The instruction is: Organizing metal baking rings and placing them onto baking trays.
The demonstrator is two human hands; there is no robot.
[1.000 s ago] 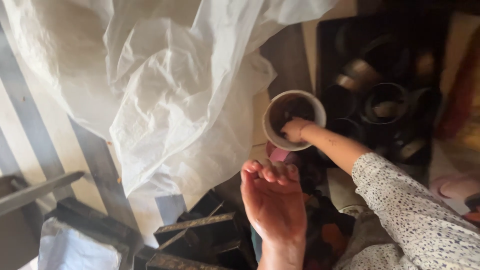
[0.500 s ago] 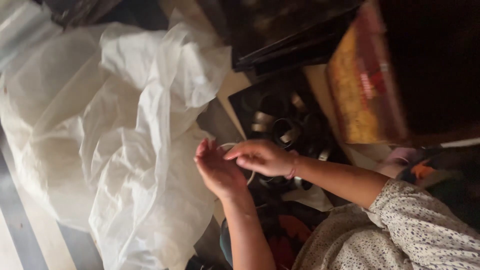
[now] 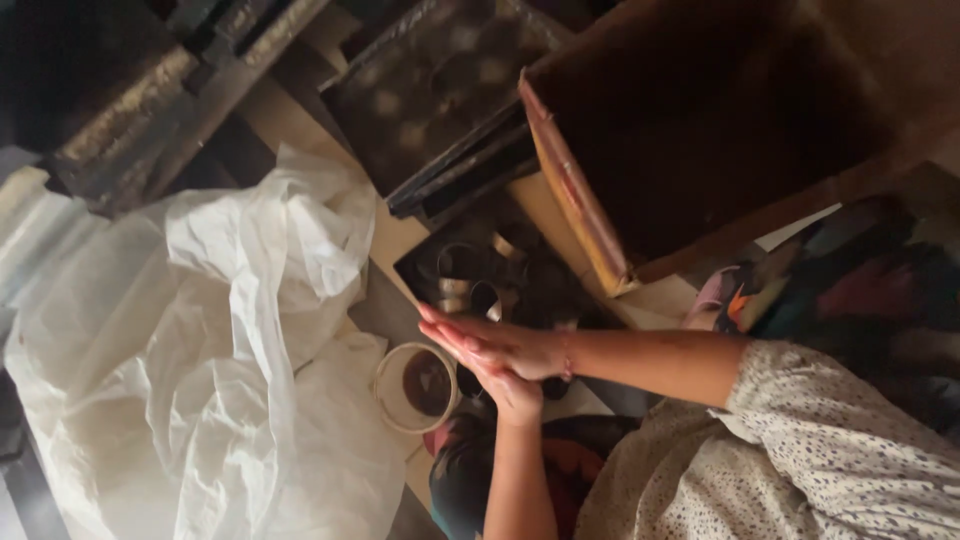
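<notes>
Flat palms are being pressed together just beside a small round cup.

The right hand (image 3: 497, 349), coming in from the patterned sleeve, is being laid flat over the left hand (image 3: 517, 393), with the fingers of both stretched out straight and nothing being gripped. Whether anything thin is lying between the palms cannot be told. The cup (image 3: 417, 388), pale-rimmed with dark contents, is standing upright just beside the fingertips, at the edge of a crumpled white plastic sheet (image 3: 200, 350). Behind the hands, metal rings (image 3: 455, 290) are lying in a dark tray (image 3: 425, 268), under a cardboard box (image 3: 700, 140). By judgement, a palm-to-palm rubbing or pressing step is being carried out. Any reach for the cup would call for the palms to be parted first, and for the cup to be taken by its rim without being tipped.
</notes>
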